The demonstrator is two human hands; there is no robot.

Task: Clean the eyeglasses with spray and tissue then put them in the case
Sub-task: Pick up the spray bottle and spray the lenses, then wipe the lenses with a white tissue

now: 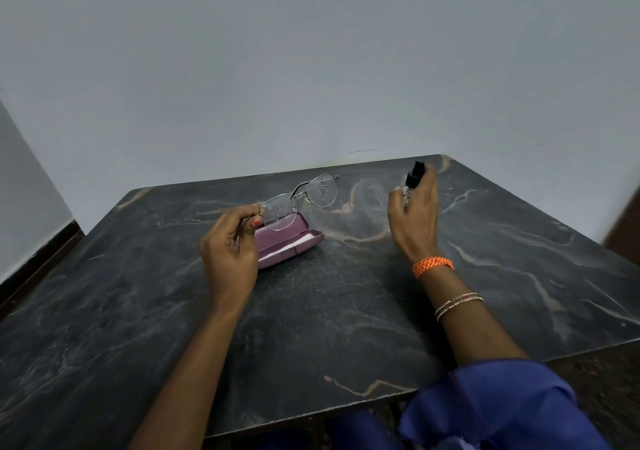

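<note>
The person's left hand (pixel 228 245) pinched the metal-framed eyeglasses (pixel 301 198) by one end of the frame, holding them up above the open pink case (pixel 291 242) that lay on the dark marble table (pixel 346 311). Both lenses carried fine droplets. The right hand (pixel 415 207) was wrapped around a small spray bottle (pixel 412 179), its black nozzle pointing up and away from the glasses. No tissue could be seen anywhere. The spraying looked done, so the next step called for setting the bottle down well clear of the case, then wiping each lens gently while gripping the frame, not the glass, so the droplets would not smear.
</note>
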